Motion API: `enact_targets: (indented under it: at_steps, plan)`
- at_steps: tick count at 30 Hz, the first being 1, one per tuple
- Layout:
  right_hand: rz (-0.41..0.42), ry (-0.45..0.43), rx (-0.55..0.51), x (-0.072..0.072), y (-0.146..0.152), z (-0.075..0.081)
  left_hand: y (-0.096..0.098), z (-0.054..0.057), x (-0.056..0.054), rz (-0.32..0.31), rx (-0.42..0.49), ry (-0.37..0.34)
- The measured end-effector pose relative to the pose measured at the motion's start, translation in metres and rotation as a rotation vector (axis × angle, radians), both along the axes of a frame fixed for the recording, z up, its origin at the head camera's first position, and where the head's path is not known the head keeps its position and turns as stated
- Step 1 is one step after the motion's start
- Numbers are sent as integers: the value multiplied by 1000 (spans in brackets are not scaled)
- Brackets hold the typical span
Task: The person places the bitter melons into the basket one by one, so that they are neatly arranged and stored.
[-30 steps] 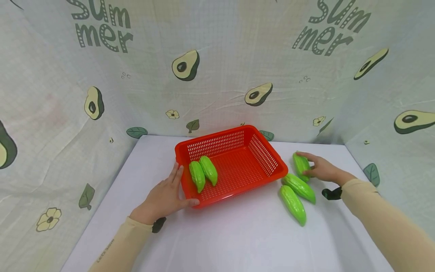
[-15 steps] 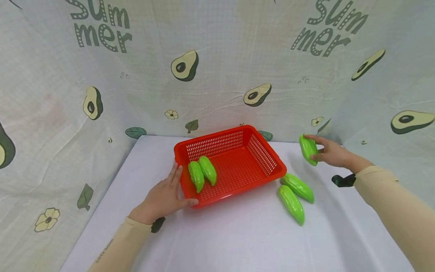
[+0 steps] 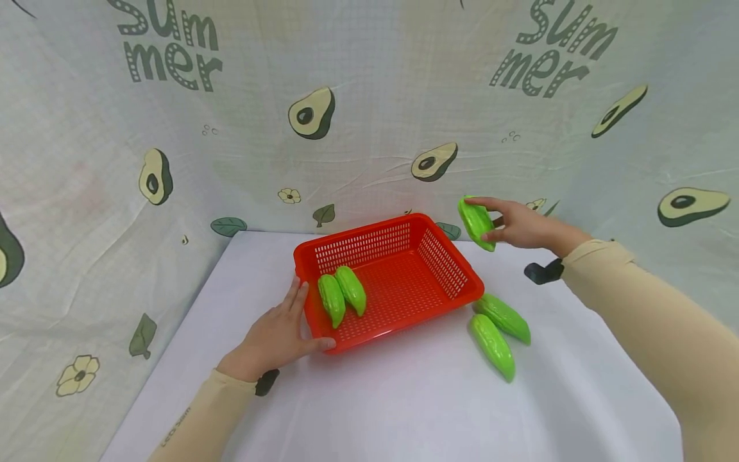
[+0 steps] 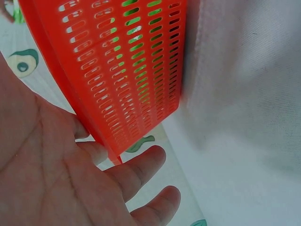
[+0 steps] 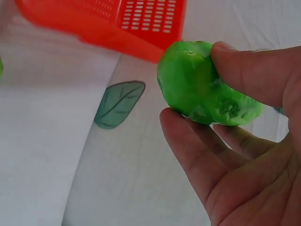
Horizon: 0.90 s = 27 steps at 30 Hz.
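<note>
My right hand [image 3: 522, 223] pinches a glossy green ribbed bitter melon [image 3: 476, 223] between thumb and fingers. It is held in the air beyond the right end of a red plastic basket [image 3: 392, 328]. The right wrist view shows the thumb on top of the held bitter melon [image 5: 188, 84] and the fingers under it. My left hand [image 3: 276, 340] rests at the basket's left end, thumb on the near rim and fingers spread along the left rim. The left wrist view shows its palm [image 4: 42, 165] beside the slotted basket wall [image 4: 122, 70].
Inside the basket, at its left end, lie two bitter melons [image 3: 331, 300]. Two more bitter melons [image 3: 492, 346] lie on the white table [image 3: 381, 404] off the basket's right corner. A printed cloth [image 3: 358, 128] hangs behind and at both sides.
My right hand has lifted a bitter melon off the table at the right, then carried it up and left toward the basket. My left hand stays on the rim.
</note>
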State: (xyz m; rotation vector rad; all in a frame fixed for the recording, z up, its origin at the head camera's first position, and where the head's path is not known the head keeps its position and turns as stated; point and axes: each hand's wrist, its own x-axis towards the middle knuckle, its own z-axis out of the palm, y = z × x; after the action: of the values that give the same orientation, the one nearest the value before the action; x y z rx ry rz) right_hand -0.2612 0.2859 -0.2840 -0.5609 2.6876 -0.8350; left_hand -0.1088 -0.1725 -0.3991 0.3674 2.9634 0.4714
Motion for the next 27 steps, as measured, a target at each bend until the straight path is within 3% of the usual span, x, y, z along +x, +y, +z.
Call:
enact_targets:
  at_steps: [8,14,27]
  plan:
    - [94,-115,-37,-9,-59,-10,-1,-3,-1,9,3,-7]
    - [185,-83,25,-12,-92,-21,0,-4,-2,20,0,-14]
    - [265,-184,7,-15,-138,-50,1,-2,-2,27,5,-14]
